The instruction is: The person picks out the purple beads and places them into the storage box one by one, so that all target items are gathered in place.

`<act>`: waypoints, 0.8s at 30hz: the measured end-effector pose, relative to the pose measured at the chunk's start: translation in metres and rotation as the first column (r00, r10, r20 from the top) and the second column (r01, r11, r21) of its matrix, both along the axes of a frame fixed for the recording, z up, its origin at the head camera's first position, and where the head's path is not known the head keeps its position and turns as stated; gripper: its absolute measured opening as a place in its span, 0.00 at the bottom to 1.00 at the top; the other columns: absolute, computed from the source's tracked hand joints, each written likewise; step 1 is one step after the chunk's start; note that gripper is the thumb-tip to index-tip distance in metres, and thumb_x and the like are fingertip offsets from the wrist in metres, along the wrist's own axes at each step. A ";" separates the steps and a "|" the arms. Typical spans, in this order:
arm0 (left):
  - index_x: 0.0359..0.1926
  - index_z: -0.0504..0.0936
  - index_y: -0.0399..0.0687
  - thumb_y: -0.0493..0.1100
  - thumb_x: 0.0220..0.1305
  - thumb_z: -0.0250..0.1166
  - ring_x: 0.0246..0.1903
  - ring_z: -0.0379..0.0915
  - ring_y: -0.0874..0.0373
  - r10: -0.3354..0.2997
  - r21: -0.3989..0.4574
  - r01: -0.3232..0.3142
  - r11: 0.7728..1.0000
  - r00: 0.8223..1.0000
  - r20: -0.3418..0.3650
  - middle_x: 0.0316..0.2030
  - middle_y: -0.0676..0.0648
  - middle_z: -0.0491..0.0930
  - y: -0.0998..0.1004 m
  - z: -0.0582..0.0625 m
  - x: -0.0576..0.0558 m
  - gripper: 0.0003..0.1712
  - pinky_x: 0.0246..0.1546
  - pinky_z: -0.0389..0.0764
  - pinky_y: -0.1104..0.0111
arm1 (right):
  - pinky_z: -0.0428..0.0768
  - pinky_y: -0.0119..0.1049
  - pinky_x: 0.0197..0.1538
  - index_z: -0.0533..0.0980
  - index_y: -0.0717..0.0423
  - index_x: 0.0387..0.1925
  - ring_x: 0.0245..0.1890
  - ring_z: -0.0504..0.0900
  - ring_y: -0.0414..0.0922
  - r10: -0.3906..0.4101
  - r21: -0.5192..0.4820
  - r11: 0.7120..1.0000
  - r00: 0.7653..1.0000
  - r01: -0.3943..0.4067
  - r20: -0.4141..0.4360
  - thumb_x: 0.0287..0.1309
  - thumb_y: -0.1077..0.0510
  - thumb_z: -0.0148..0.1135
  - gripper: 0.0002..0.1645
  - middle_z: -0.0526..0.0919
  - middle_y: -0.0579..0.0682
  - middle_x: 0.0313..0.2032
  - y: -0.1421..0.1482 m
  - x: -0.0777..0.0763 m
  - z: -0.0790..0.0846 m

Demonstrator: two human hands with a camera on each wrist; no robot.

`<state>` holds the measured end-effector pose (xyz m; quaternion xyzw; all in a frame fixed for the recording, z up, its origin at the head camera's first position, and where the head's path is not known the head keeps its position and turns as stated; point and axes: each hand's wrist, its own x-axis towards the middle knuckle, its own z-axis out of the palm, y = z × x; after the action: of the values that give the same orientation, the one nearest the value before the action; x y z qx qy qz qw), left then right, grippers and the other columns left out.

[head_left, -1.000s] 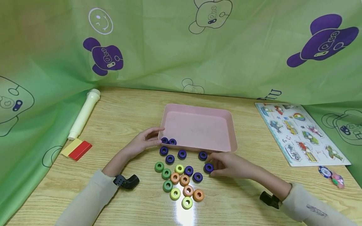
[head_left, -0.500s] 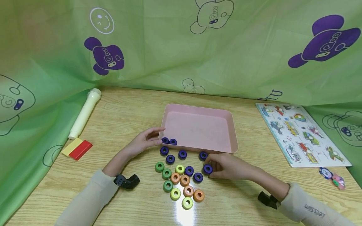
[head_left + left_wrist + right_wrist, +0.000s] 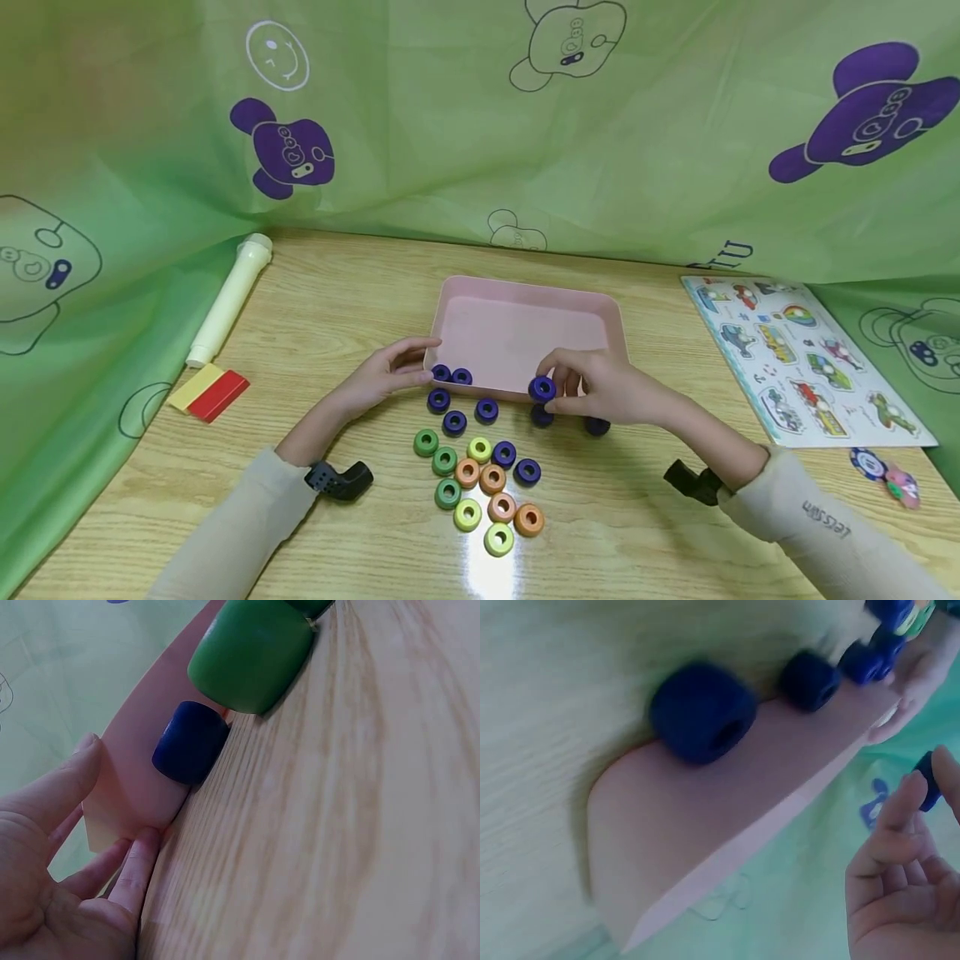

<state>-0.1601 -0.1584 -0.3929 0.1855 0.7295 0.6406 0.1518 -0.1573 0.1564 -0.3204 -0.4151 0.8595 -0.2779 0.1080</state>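
Note:
My left hand (image 3: 382, 372) holds the front left corner of a pink tray (image 3: 525, 290), with thumb and fingers against its walls. Between the thumb and index finger of my right hand (image 3: 603, 385) is a dark blue ring (image 3: 534, 390), lifted over the tray's front rim. Two blue rings (image 3: 462, 377) lie inside the tray's front left corner. Several more blue rings (image 3: 487, 410) rest on the table just outside the front wall; one (image 3: 597, 426) is partly hidden beneath my right hand. In the right wrist view the pinched ring (image 3: 930, 781) shows only its edge.
Green (image 3: 426, 442), yellow (image 3: 498, 539) and orange rings (image 3: 529, 519) are grouped in front of the tray. A cream tube (image 3: 229, 300) and a yellow-and-red block (image 3: 210, 392) lie at left. A picture puzzle board (image 3: 806, 362) is at right, beside small trinkets (image 3: 902, 485). Green cloth hangs behind.
My right hand has picked up a blue ring from the table and moved it up and forward to the tray's front rim. My left hand stays at the tray corner.

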 end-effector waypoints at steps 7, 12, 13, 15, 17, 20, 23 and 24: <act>0.56 0.65 0.52 0.44 0.53 0.59 0.53 0.57 0.54 0.003 0.008 -0.003 1.000 1.000 -0.016 0.56 0.51 0.60 -0.003 -0.017 -0.008 0.27 0.51 0.61 0.62 | 0.73 0.30 0.28 0.71 0.53 0.35 0.22 0.73 0.36 -0.086 -0.004 0.996 0.996 0.086 -0.008 0.41 0.60 0.64 0.15 0.73 0.41 0.22 0.000 -0.029 -0.015; 0.57 0.63 0.47 0.40 0.55 0.57 0.54 0.55 0.51 -0.004 0.018 0.004 1.000 1.000 0.000 0.57 0.48 0.59 -0.001 -0.006 -0.003 0.27 0.52 0.59 0.60 | 0.72 0.30 0.29 0.71 0.50 0.35 0.23 0.73 0.35 -0.096 0.092 0.991 0.995 0.092 0.034 0.42 0.53 0.64 0.16 0.74 0.40 0.22 0.000 -0.042 -0.037; 0.57 0.63 0.46 0.40 0.55 0.57 0.54 0.55 0.51 -0.004 0.019 0.004 1.000 1.000 0.004 0.57 0.48 0.59 -0.001 -0.006 -0.003 0.27 0.52 0.59 0.60 | 0.73 0.29 0.29 0.71 0.50 0.36 0.23 0.73 0.35 -0.080 0.102 0.992 0.996 0.077 0.032 0.43 0.53 0.63 0.16 0.74 0.39 0.22 0.000 -0.044 -0.041; 0.56 0.64 0.48 0.40 0.54 0.58 0.54 0.56 0.52 0.000 0.017 0.000 1.000 1.000 0.005 0.57 0.49 0.59 -0.002 -0.008 -0.004 0.27 0.52 0.59 0.60 | 0.73 0.28 0.29 0.71 0.50 0.36 0.23 0.73 0.35 -0.048 0.106 0.993 0.998 0.044 0.040 0.44 0.54 0.63 0.15 0.74 0.39 0.22 -0.002 -0.047 -0.047; 0.56 0.64 0.50 0.42 0.53 0.59 0.54 0.56 0.53 0.002 0.015 -0.002 1.000 1.000 -0.002 0.56 0.50 0.60 -0.003 -0.014 -0.007 0.27 0.52 0.60 0.61 | 0.73 0.28 0.29 0.71 0.51 0.37 0.24 0.73 0.35 -0.020 0.097 0.995 0.999 0.015 0.051 0.44 0.56 0.62 0.15 0.74 0.40 0.23 -0.005 -0.048 -0.049; 0.55 0.65 0.52 0.45 0.53 0.60 0.53 0.58 0.55 0.007 0.007 -0.007 1.000 1.000 -0.011 0.56 0.51 0.60 -0.003 -0.018 -0.009 0.27 0.51 0.61 0.62 | 0.73 0.28 0.30 0.72 0.52 0.37 0.24 0.73 0.35 -0.006 0.087 0.996 0.997 0.000 0.072 0.44 0.60 0.61 0.14 0.74 0.41 0.23 -0.011 -0.048 -0.049; 0.55 0.65 0.52 0.45 0.53 0.60 0.53 0.58 0.55 0.006 0.009 -0.006 1.000 1.000 -0.014 0.56 0.51 0.60 -0.003 -0.018 -0.008 0.27 0.51 0.61 0.62 | 0.73 0.28 0.29 0.72 0.53 0.36 0.24 0.73 0.36 -0.011 0.086 0.996 0.995 0.002 0.097 0.44 0.64 0.60 0.14 0.74 0.41 0.23 -0.018 -0.047 -0.050; 0.55 0.65 0.52 0.44 0.53 0.60 0.53 0.58 0.54 0.006 0.012 -0.005 1.000 1.000 -0.013 0.56 0.51 0.60 -0.004 -0.019 -0.008 0.27 0.51 0.62 0.62 | 0.73 0.28 0.29 0.72 0.53 0.36 0.23 0.73 0.36 -0.009 0.084 0.996 0.994 0.000 0.107 0.44 0.65 0.59 0.14 0.73 0.42 0.22 -0.021 -0.047 -0.050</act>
<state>-0.1685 -0.1619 -0.4115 0.1885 0.7273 0.6440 0.1443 -0.2045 0.1354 -0.3705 -0.3929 0.8643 -0.2635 0.1709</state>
